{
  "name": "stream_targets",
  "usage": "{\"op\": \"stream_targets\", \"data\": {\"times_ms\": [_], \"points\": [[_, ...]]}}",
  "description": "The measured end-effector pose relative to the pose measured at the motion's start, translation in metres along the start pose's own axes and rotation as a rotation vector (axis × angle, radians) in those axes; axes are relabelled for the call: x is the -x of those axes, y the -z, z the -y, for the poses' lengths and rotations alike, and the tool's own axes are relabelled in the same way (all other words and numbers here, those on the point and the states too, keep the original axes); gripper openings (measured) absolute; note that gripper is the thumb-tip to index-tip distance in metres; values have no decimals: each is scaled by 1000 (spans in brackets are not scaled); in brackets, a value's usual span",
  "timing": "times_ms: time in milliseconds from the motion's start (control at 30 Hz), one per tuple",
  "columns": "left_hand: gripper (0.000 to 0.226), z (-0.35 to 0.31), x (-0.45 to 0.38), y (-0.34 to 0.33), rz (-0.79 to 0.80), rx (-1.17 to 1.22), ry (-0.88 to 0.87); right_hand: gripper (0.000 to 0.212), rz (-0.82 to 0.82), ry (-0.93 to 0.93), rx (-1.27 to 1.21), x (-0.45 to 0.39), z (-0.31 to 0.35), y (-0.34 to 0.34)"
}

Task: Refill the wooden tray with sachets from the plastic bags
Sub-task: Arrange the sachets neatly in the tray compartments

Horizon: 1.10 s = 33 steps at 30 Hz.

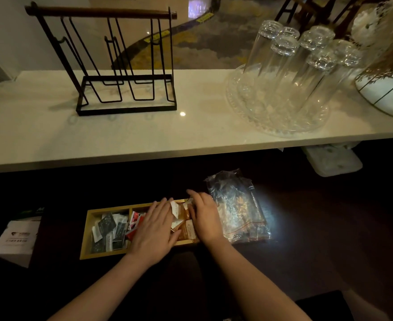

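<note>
Left hand point(155, 230) flat, fingers spread, palm down over middle of wooden tray point(85, 245), gripping nothing. Right hand point(204, 216) likewise flat and loose, fingers apart, over tray's right end. Orange-brown sachets point(186, 230) showing between both hands. Dark and white sachets point(108, 229) in left compartment; red sachets point(135, 222) beside left hand. Tray on dark lower surface. Clear plastic bag point(237, 207) just right of tray, touching right hand. White box point(17, 239) well left. Above: pale counter point(40, 137), black wire rack point(121, 66), upturned glasses point(293, 66) on clear tray point(281, 128).
</note>
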<state>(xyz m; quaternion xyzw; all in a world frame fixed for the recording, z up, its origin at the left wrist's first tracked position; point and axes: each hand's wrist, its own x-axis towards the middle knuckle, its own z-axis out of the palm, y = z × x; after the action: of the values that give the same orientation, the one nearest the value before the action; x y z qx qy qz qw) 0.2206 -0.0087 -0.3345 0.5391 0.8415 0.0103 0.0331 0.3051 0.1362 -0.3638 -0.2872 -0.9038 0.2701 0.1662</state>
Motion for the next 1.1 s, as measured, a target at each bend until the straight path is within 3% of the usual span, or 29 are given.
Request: {"op": "stream_targets", "data": {"times_ms": [133,300,367,467,633,700,800,933,1100], "points": [[83,10,3,2,0,18,22,19,-17,54,77,-4,1,-4],[72,-7,2,-3,135,-53,-64,15,54,78,68,-17,4,-14],[75,-20,-2,-8,167,-35,-39,17,109,18,-98,-24,11,-16],[79,-34,-6,-14,190,-56,43,24,100,-232,-433,-29,20,-9],[79,-43,-14,-4,148,31,122,24,-50,-359,-697,-35,12,14],[84,-41,-16,2,158,103,143,26,-34,-399,-735,-32,-4,30],[92,-37,-19,4,94,71,40,28,-32,-424,-609,-16,-29,51],[72,-41,-31,-3,7,36,-158,30,-113,-362,-194,2,-55,63],[54,-39,-33,-21,77,-18,-278,15,60,-100,124,19,-66,58]]}}
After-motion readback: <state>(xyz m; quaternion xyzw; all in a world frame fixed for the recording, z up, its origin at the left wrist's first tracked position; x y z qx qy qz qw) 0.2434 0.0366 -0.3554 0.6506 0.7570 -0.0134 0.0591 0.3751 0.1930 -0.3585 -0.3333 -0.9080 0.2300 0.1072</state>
